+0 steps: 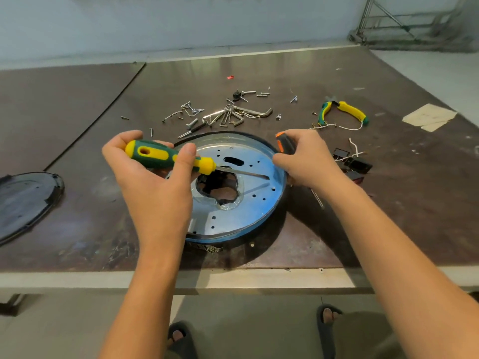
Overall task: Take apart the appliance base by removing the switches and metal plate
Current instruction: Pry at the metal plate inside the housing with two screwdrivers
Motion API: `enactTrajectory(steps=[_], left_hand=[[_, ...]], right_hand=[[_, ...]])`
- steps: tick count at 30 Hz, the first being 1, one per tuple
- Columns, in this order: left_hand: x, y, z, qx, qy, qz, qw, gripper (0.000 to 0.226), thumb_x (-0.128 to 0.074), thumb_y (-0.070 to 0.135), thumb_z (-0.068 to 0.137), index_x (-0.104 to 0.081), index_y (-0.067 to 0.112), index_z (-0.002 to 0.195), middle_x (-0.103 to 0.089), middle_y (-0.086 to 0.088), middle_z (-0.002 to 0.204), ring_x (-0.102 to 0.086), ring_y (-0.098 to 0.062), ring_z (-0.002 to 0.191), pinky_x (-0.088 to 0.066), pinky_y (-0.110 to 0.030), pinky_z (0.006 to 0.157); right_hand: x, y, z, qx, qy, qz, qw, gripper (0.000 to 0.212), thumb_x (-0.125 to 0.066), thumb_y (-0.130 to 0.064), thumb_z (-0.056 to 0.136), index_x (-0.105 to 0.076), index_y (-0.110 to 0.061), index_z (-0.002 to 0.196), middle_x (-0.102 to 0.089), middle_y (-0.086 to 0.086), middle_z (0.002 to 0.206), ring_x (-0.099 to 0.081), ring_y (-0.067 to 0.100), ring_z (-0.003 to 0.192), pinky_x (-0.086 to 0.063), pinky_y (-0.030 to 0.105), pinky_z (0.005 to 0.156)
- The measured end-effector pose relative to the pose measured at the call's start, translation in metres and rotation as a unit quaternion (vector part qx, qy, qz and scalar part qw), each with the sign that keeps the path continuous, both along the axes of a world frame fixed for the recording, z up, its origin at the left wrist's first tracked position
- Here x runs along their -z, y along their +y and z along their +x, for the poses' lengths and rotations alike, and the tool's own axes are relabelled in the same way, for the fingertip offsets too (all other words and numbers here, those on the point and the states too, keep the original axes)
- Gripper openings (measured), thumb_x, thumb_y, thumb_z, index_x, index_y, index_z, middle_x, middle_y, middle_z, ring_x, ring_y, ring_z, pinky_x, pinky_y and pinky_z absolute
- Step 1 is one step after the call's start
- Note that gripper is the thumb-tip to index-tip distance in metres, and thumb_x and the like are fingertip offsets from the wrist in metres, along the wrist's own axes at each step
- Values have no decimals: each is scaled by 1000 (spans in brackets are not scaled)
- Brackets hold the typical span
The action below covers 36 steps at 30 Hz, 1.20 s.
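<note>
Gripping green-yellow screwdriver (166, 158) in left hand (153, 174), right hand (308, 161) clutching orange-black screwdriver (284, 142)

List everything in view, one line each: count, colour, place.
table: one, brown, under everything
appliance base: one, black with blue rim, table centre
metal plate: one, silver, inside the base
green-yellow screwdriver: one, shaft across the plate
orange-black screwdriver: one, at the base's right rim
switches: a few, black with white wires, right of base
pliers: one, yellow-green handles, far right
hex keys: a bunch, silver, behind base
screws: many, silver, scattered behind base
cover: one, black, table's left edge
left hand: grips green-yellow screwdriver
right hand: grips orange-black screwdriver
</note>
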State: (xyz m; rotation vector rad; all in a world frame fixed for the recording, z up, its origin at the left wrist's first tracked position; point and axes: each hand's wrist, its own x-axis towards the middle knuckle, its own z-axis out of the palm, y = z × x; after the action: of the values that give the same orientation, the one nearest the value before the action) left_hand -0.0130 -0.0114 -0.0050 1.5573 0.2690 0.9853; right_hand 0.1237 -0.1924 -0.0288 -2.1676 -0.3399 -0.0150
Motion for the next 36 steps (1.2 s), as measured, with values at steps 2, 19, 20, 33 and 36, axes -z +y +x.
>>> enactTrajectory(steps=[2, 19, 20, 33, 36], left_hand=[[-2, 1, -2, -2, 1, 8, 1000, 52, -77, 13, 88, -38, 19, 121, -62, -11, 111, -71, -21, 93, -63, -34, 74], [0, 9, 0, -4, 29, 24, 999, 53, -79, 17, 85, -39, 22, 120, -59, -15, 115, -69, -23, 98, -63, -31, 75], [0, 9, 0, -2, 28, 22, 999, 53, -79, 16, 85, -39, 22, 120, -59, -16, 116, -69, -24, 98, -63, -30, 74], [-2, 7, 0, -2, 33, 18, 999, 52, -77, 13, 88, -39, 23, 122, -59, -8, 115, -69, -18, 100, -61, -25, 75], [-1, 5, 1, -13, 39, 39, 998, 53, -78, 16, 87, -38, 23, 121, -60, -4, 111, -68, -15, 97, -62, -34, 80]], right_hand=[[-7, 4, -6, -19, -15, -69, 997, 29, -68, -11, 84, -52, -33, 76, -54, -10, 74, -55, 14, 69, -41, 17, 45], [-18, 10, -20, -1, 3, -188, 982, 21, -61, -20, 97, -63, -12, 116, -64, 10, 108, -58, 27, 93, -41, 33, 71], [-19, 9, -20, -10, 3, -192, 981, 21, -60, -16, 95, -63, -13, 116, -65, 11, 108, -59, 28, 92, -43, 34, 68], [-42, -7, -27, -15, 31, -138, 990, 29, -62, -28, 96, -64, -1, 86, -64, 1, 53, -47, 12, 36, -41, 23, 47], [-53, -8, -27, -7, -40, 143, 989, 26, -69, -26, 98, -61, -3, 88, -45, 0, 59, -36, 13, 46, -33, 27, 46]])
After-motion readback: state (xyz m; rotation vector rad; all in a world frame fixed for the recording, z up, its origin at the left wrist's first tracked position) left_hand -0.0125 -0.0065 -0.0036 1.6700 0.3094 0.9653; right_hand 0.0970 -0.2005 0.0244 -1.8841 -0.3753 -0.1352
